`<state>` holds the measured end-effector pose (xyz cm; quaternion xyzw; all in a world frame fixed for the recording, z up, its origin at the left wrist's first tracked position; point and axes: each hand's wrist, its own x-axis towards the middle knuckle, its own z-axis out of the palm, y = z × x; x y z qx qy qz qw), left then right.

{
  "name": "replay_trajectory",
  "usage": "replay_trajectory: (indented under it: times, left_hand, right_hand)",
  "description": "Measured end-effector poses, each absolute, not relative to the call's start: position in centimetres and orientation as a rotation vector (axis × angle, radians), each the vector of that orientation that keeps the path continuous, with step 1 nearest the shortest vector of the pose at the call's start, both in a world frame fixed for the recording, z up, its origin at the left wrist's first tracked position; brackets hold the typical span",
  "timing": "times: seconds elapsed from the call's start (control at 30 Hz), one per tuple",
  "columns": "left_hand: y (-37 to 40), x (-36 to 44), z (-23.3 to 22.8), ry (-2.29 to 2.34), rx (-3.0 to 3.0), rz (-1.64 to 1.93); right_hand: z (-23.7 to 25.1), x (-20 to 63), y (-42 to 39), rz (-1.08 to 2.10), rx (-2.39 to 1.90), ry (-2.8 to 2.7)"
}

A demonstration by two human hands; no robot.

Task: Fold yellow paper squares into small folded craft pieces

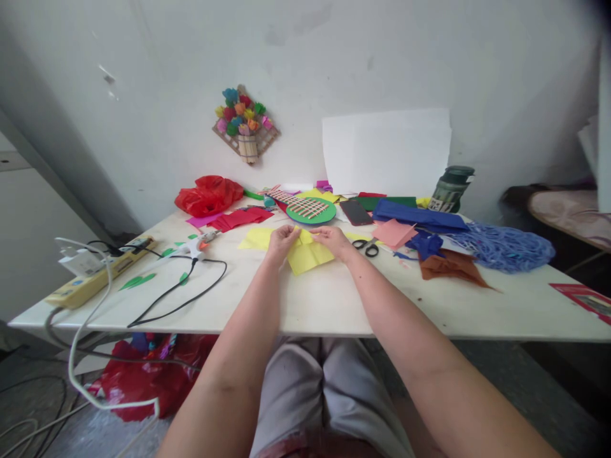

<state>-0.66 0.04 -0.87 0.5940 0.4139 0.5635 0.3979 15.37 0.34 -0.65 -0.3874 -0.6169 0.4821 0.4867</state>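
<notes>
Between my two hands hangs a square of yellow crepe paper [308, 256], its lower corner pointing toward me. My left hand [283, 243] pinches its upper left edge. At the upper right edge, the fingers of my right hand [333, 240] are closed on the same sheet. Another yellow piece [254, 238] lies flat on the table to the left of my left hand. Black-handled scissors [366, 246] rest just right of my right hand. Beyond both hands lies a green oval [312, 211] with a lattice of thin sticks.
A glue gun [196, 247] with a looping black cord and a yellow power strip [102, 273] sit on the left of the white table [315, 312]. To the right are a phone [356, 212], blue paper [420, 216], brown paper [451, 267], blue shredded strands [508, 247] and a bottle [452, 189].
</notes>
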Motion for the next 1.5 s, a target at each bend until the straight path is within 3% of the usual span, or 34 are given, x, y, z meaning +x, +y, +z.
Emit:
replay_trajectory:
  times: [0.3,0.5,0.83,1.5]
  left_hand:
    - [-0.2,-0.6,-0.7,1.032,1.501,1.417]
    - [-0.3,-0.5,-0.5,0.999,1.485,1.438]
    - [-1.1,0.0,-0.3,0.922,1.472,1.351]
    - [-1.3,-0.2,-0.3,0.932,1.434,1.259]
  right_hand:
    - [-0.4,15.8,0.0,1.161,-0.955,-1.54]
    - [-0.1,16.0,-0.5,1.349,-0.884,-1.473]
    - [-0.4,15.7,0.1,1.021,-1.009,-1.594]
    - [0.1,15.6,-0.5,1.042,-0.961,-1.594]
